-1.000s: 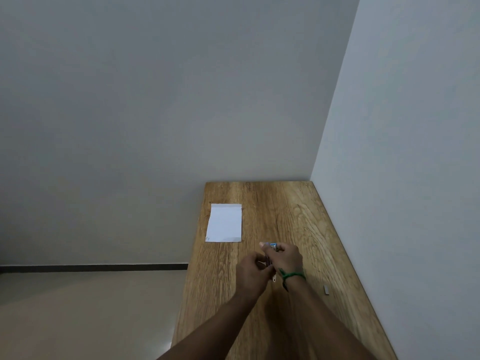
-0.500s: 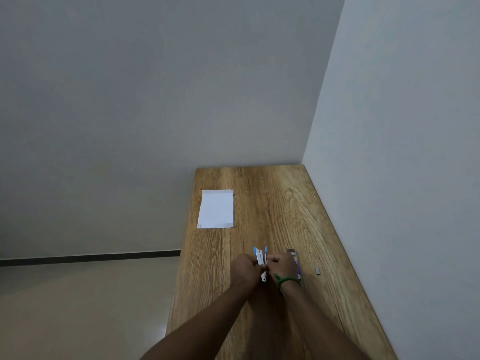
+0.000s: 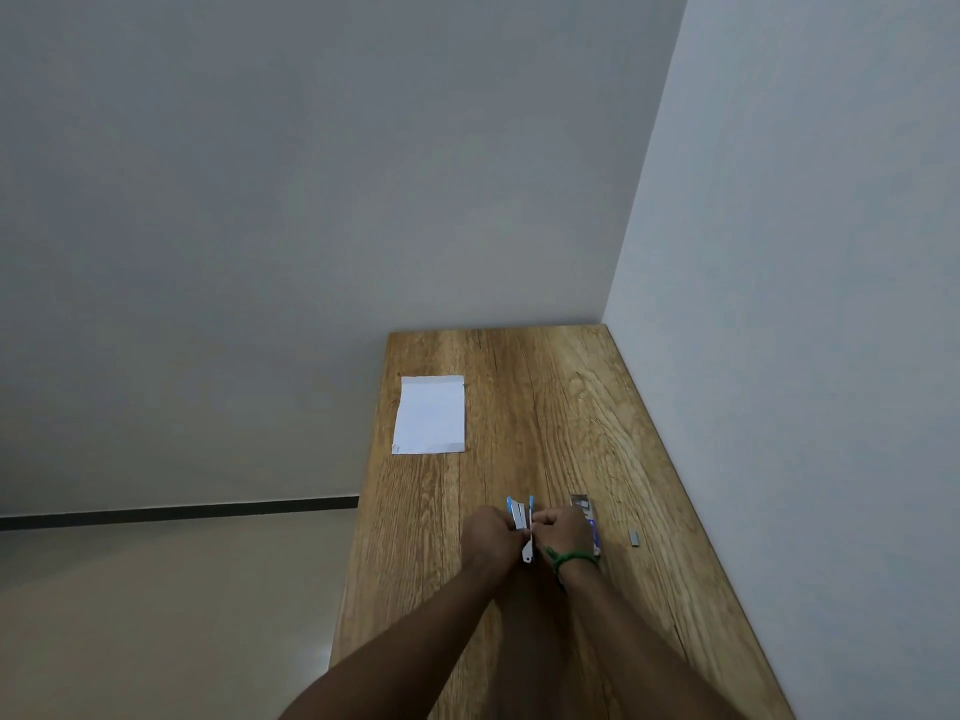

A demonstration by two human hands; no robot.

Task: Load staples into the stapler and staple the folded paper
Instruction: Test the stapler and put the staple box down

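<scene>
Stapler (image 3: 521, 514), blue and white and hinged open, is held just above the wooden table (image 3: 571, 407), with the left hand (image 3: 488, 535) and right hand (image 3: 563, 530) both curled round it. The staple box (image 3: 581, 500) lies just beside the right hand, with a loose staple strip (image 3: 634, 537) near it. The folded paper (image 3: 430, 422) lies well apart, at the far left.

Left hand (image 3: 488, 535) and right hand (image 3: 563, 530) both curled, close together

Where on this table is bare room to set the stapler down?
Bare wood: between the folded paper and the right wall, and between the paper and the left hand. Crowded: beside the right hand, at the staple box and loose staple strip.
</scene>
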